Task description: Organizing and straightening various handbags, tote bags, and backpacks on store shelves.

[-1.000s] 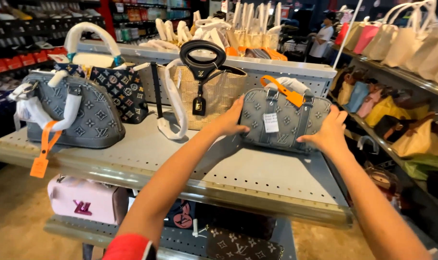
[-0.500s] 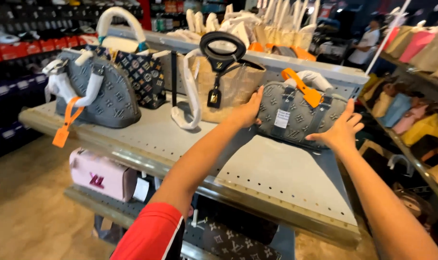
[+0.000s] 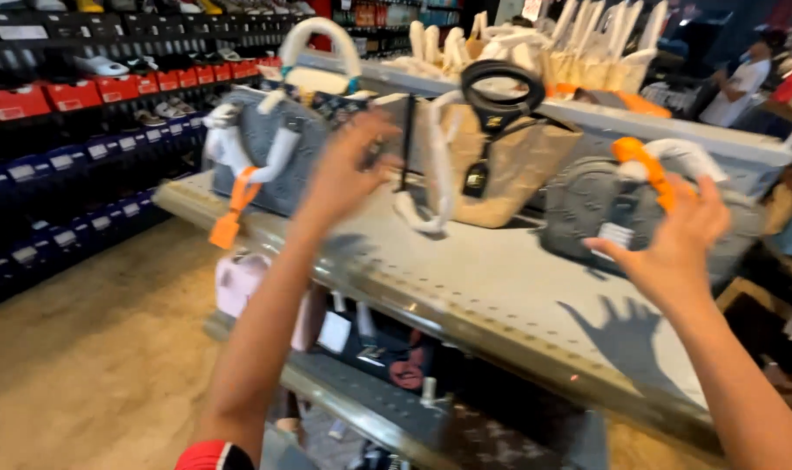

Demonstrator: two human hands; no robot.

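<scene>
Head view: both hands are raised over a grey metal display shelf [image 3: 500, 287] and neither grips anything. The right hand [image 3: 674, 239] hangs open with fingers spread, palm turned toward the small grey handbag [image 3: 587, 204] that stands on the shelf just beyond it. This bag has white handles wrapped with an orange strap, and a white tag hangs on its front. Its long axis runs roughly left to right along the shelf, across the line of the right forearm. The right hand is the nearer of the two to it, close in front but not touching; the thumb points at the tag.

The left hand [image 3: 348, 170] is open too, fingers loosely curled, lifted in front of the larger grey handbag [image 3: 269, 161] at the shelf's left end. Motion blur makes it hard to tell whether the fingertips touch that bag; they appear just short of it. An orange tag dangles from this bag over the shelf edge.

Between the two hands stands a tan woven bag [image 3: 500, 170] with a black ring handle. Below, on a lower shelf, lies a pale pink bag [image 3: 239, 278].
</scene>
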